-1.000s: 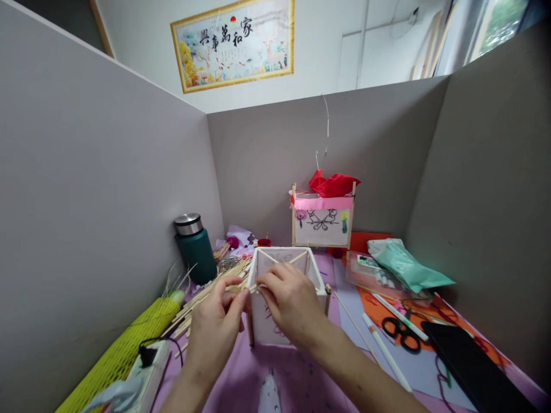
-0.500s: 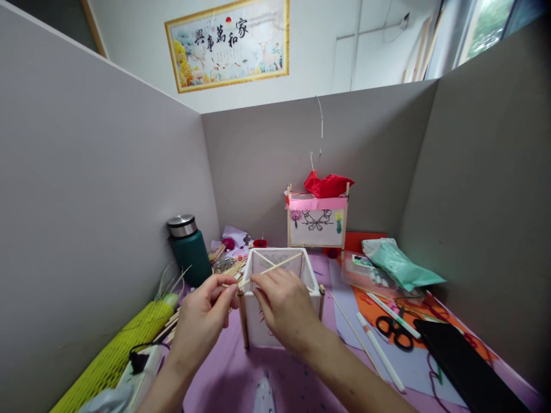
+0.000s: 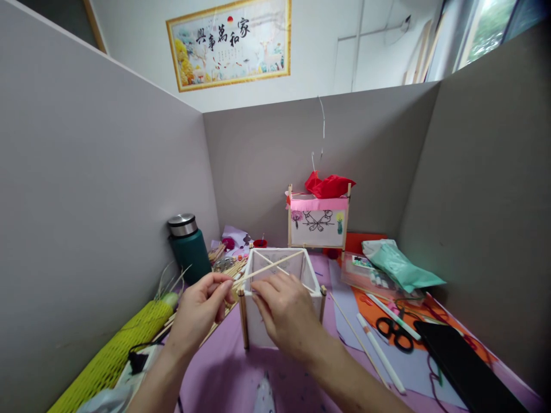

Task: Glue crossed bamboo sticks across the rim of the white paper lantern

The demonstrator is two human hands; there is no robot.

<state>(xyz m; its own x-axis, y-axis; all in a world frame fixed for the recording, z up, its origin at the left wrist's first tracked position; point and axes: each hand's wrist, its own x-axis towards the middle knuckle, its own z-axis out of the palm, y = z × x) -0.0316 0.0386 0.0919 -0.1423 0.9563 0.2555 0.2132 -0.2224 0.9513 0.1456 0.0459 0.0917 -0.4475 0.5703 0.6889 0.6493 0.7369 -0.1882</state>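
A square paper lantern frame (image 3: 282, 298) with wooden corner posts stands on the purple mat in front of me. A thin wooden stick (image 3: 269, 268) lies diagonally across its open top. My left hand (image 3: 200, 310) pinches the near end of that stick, just left of the frame's front-left post. My right hand (image 3: 286, 312) rests on the frame's front top edge, fingers curled over it and touching the stick. A second stick crosses the opening the other way.
A finished lantern (image 3: 318, 221) with pink trim and red paper stands behind. A green flask (image 3: 189, 246) and loose sticks (image 3: 224, 269) are on the left, a yellow-green roll (image 3: 116, 355) near left. Scissors (image 3: 394, 332), pens, a teal bag (image 3: 398, 264) and a black case (image 3: 469, 367) lie right.
My left hand has drawn back to the left with the stick's end, and the stick now spans the lantern's top diagonally. My right hand stayed on the front edge.
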